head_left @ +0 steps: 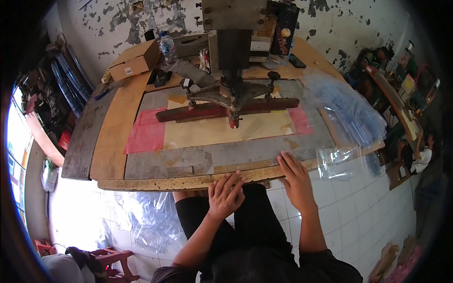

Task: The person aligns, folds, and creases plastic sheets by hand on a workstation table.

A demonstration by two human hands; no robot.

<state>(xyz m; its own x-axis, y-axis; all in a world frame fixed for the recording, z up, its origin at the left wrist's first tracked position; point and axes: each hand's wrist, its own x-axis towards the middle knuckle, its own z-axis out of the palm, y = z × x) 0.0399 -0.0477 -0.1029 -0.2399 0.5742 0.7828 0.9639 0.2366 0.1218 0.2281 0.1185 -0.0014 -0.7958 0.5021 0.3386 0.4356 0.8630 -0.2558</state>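
Observation:
My left hand (226,194) rests at the front edge of the worktable (165,183), its fingers lying forward and holding nothing. To its right, my right hand (295,179) reaches over the same edge with fingers stretched flat, the tips on the grey metal plate (188,155). Beyond both hands stands a press machine (231,89) with a long red-brown bar (191,113) across its head. Under the bar lies a cream sheet (203,134) with a pink strip (144,132) at its left end. Whether the bar touches the sheet, I cannot tell.
Clear plastic sheets (351,111) are piled at the table's right, some hanging over the edge. A cardboard box (134,59), a water bottle (167,47) and a phone (297,61) stand or lie behind. Plastic (153,219) covers floor at left. Other people sit at far right.

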